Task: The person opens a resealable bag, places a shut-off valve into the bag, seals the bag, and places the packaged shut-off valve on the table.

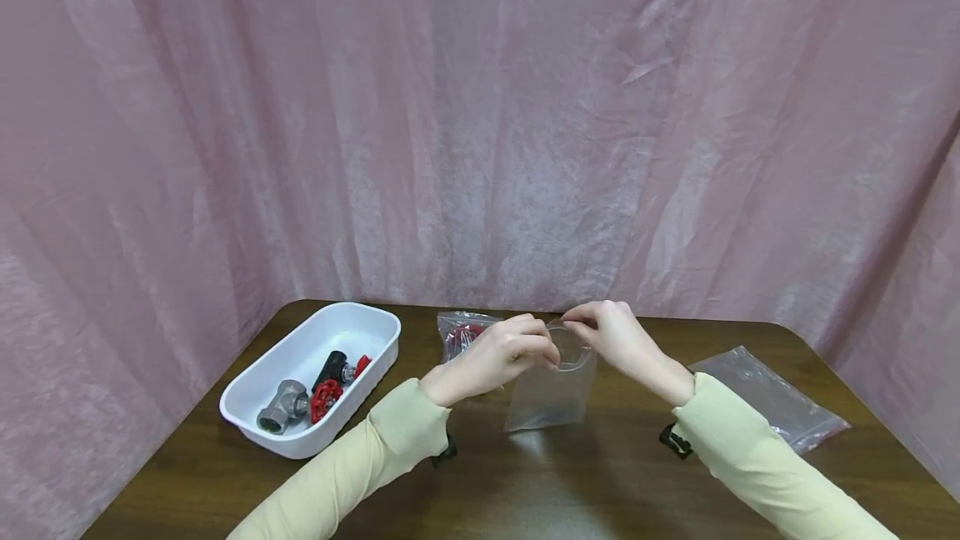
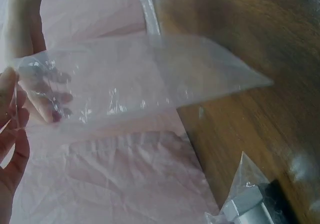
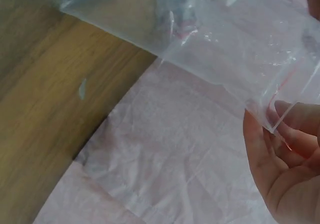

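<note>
Left hand (image 1: 510, 348) and right hand (image 1: 617, 342) pinch opposite edges of the clear bag (image 1: 551, 398), right of the white tray (image 1: 332, 342), where gentle, even outward tension should best spread its mouth.

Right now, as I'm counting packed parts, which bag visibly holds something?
The far bag, partly behind the left hand: a red part shows through it. The held bag and the flat bag, at right, show no contents.
</note>
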`<state>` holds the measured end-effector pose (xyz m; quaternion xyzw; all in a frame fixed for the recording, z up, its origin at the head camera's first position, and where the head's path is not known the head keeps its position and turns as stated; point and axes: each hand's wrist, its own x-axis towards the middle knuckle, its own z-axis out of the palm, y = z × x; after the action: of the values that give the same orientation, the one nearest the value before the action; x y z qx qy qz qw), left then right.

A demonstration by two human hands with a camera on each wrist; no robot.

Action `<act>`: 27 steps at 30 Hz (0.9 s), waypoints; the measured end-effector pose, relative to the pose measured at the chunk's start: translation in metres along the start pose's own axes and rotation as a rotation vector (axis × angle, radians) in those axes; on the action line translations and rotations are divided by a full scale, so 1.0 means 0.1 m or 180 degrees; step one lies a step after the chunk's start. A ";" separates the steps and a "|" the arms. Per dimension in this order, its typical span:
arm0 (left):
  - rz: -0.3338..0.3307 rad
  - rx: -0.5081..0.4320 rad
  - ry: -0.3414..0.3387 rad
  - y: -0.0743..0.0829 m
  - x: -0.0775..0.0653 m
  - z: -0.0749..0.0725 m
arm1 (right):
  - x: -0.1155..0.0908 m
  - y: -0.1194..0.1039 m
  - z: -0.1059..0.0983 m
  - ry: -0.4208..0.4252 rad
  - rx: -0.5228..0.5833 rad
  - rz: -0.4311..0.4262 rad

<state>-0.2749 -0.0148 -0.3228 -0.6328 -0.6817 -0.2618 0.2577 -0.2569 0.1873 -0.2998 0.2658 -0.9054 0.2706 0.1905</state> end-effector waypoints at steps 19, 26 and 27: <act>-0.0255 -0.0272 -0.0112 -0.14 -0.03 -0.04 | -0.18 0.26 -0.17 0.0263 0.0562 -0.1280; -0.0296 -0.0293 -0.0112 -0.16 -0.02 -0.04 | -0.24 0.34 -0.16 0.0023 0.0559 -0.1407; -0.0307 -0.0277 -0.0105 -0.16 -0.02 -0.04 | -0.25 0.34 -0.16 -0.0001 0.0558 -0.1426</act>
<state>-0.2902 -0.0204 -0.3214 -0.6140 -0.7035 -0.2928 0.2057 -0.2545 0.2304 -0.3131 0.4756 -0.7969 0.2992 0.2218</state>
